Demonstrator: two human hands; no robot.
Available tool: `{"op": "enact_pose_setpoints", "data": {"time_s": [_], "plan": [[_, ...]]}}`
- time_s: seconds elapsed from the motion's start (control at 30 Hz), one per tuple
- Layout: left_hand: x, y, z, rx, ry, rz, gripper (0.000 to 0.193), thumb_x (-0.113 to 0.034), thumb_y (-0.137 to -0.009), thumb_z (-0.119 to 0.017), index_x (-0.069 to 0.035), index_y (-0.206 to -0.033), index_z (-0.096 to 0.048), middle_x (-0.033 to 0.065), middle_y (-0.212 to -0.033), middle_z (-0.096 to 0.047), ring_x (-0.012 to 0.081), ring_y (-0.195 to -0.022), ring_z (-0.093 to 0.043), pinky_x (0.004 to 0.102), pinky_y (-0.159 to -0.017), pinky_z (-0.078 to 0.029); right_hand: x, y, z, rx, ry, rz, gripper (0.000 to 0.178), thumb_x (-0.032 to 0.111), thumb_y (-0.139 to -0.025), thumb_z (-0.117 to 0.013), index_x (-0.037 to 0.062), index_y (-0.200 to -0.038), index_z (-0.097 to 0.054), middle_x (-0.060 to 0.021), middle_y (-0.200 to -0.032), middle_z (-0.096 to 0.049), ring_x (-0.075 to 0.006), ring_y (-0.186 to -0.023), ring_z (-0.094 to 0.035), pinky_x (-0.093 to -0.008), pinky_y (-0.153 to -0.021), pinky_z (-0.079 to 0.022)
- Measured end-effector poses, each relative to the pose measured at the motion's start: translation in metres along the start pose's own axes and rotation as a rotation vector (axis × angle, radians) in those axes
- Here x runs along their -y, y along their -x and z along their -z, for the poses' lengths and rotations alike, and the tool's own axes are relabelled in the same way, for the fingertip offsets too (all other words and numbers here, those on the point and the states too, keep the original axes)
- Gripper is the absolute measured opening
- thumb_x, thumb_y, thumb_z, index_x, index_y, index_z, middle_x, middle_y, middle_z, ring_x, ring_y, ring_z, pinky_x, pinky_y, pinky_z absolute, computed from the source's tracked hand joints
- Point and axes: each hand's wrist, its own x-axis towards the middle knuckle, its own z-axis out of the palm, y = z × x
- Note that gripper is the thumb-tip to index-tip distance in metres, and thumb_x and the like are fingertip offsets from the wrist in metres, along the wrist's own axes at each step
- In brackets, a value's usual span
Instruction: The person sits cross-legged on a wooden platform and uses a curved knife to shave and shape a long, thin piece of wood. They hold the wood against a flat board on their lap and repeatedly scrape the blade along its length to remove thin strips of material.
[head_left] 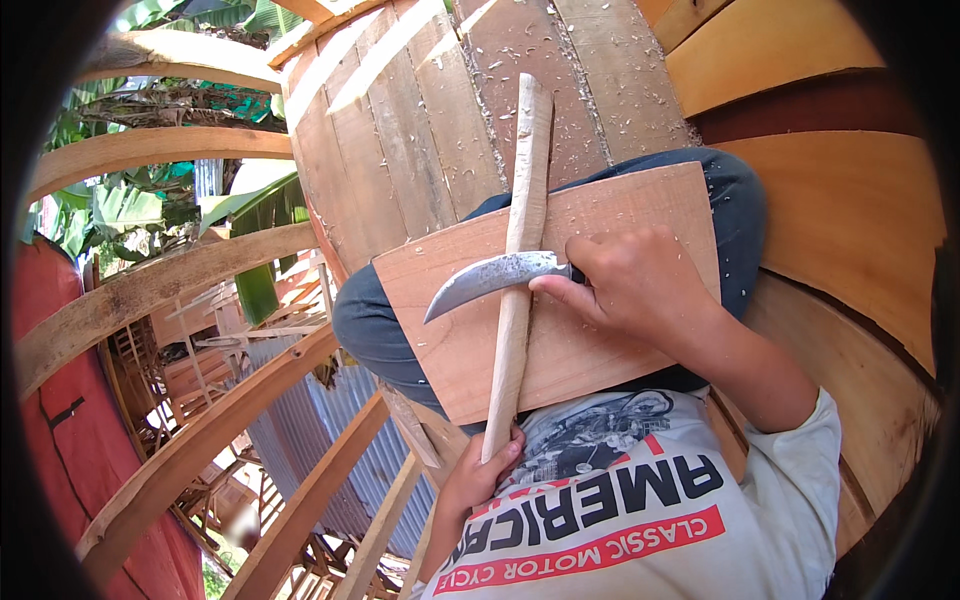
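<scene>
My right hand [635,280] is closed around the dark handle of a knife [490,280] with a broad, curved blade. The blade points left and lies across a long, pale wooden stick [513,345] with whittled faces. Near my shirt, my left hand [483,470] grips the lower end of the stick. The stick slants up and away over a flat wooden board [620,215] that rests on my lap. Most of the knife handle is hidden inside my right hand.
I sit cross-legged on a plank floor [400,130] scattered with wood shavings. Curved wooden ribs [160,270] with open gaps stand on the left, with corrugated metal sheets [350,430] below. Curved planks [830,200] form a wall on the right. Banana leaves hang beyond the ribs.
</scene>
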Motion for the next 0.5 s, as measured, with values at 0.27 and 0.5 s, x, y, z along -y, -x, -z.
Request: {"op": "enact_pose_setpoints", "data": {"time_s": [0.27,0.5], "plan": [[0.002,-0.001,0.003,0.039,0.035,0.009,0.025,-0.029,-0.093,-0.055,-0.004,-0.089,-0.052,-0.0052,-0.064,-0.044,0.0041,-0.054,-0.036,0.0218,-0.049,-0.029,-0.006,0.004,-0.002,-0.021,-0.024,-0.055,0.054,0.049,-0.089,-0.056,-0.0001,-0.069,-0.066,-0.0209,-0.061,-0.06,-0.035,-0.058,-0.062,-0.0434,-0.054,-0.049],[0.0,-0.002,0.003,0.053,0.031,-0.004,0.025,-0.029,-0.094,-0.055,-0.004,-0.09,-0.052,-0.0051,-0.064,-0.043,0.0042,-0.054,-0.036,0.0215,-0.049,-0.028,-0.01,-0.003,-0.001,0.006,0.003,-0.053,0.055,0.05,-0.09,-0.054,0.0003,-0.071,-0.066,-0.0205,-0.06,-0.06,-0.0352,-0.058,-0.063,-0.0434,-0.055,-0.05]]}}
